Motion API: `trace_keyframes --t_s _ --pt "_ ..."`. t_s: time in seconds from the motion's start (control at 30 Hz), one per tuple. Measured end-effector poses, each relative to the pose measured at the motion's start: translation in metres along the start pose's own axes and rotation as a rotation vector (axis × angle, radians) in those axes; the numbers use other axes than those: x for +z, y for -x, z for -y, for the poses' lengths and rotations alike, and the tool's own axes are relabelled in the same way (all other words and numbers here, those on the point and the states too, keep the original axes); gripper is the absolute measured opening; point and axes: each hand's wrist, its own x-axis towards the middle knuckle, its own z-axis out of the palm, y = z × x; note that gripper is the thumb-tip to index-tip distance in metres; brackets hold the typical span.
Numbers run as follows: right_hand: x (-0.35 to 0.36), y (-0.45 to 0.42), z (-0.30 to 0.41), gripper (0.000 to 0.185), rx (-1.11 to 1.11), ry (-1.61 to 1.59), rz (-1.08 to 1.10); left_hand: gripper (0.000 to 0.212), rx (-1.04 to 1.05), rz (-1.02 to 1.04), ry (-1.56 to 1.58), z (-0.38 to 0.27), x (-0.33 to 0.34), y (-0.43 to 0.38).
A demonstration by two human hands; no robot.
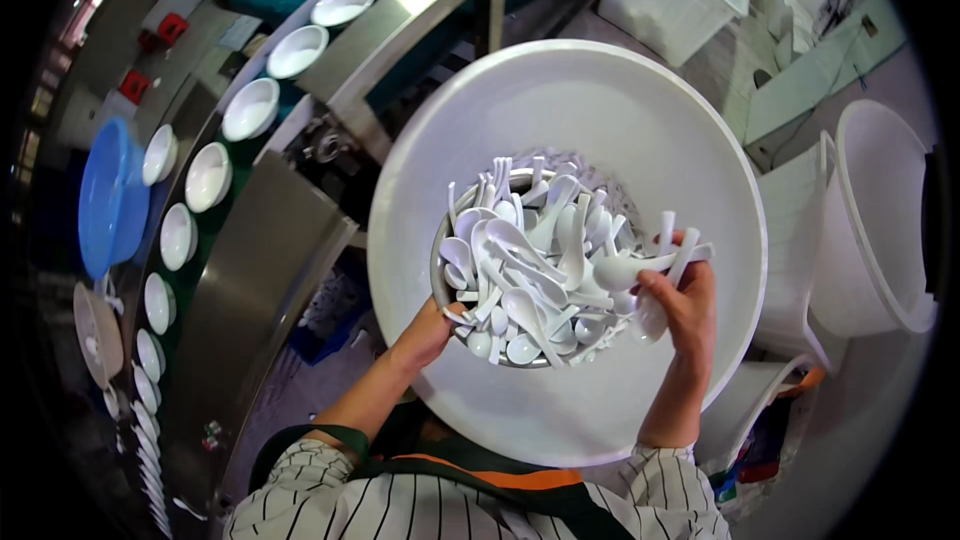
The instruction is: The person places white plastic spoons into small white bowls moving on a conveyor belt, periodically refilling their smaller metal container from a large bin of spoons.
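Note:
A metal basin (437, 253) heaped with white spoons (525, 247) is held over a large round white tub (570, 409). My left hand (429, 331) grips the basin's rim at its lower left; the fingertips are partly hidden. At the heap's right side, my right hand (686, 296) holds several white spoons (681, 255), their handles pointing different ways. More spoons (592, 165) lie deep in the tub, behind the basin. How the basin is supported underneath is hidden.
On my left, a curved conveyor (255, 142) with metal edging carries a row of white bowls (251, 109). A blue basin (112, 199) stands beyond it. A translucent plastic bin (660, 7) is at the back; other white tubs (862, 225) stand to the right.

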Motion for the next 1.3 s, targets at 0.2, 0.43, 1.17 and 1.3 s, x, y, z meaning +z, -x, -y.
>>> trace_keyframes --t_s 0.2,0.43,1.17,1.3 --pt "0.148 0.004 0.104 0.036 -0.25 0.01 0.241 0.031 0.036 -0.061 0.025 -0.098 -0.083 0.182" --pt "0.387 0.011 0.152 0.029 -0.335 0.078 0.867 0.041 0.151 -0.391 -0.091 -0.091 -0.14 0.337" --pt "0.769 0.182 -0.032 0.036 -0.632 0.733 1.678 0.05 0.46 -0.546 0.01 0.0 -0.229 0.499" --pt "0.767 0.187 -0.022 0.024 -0.546 0.686 1.662 0.044 0.565 -0.871 -0.166 -0.032 -0.267 0.489"
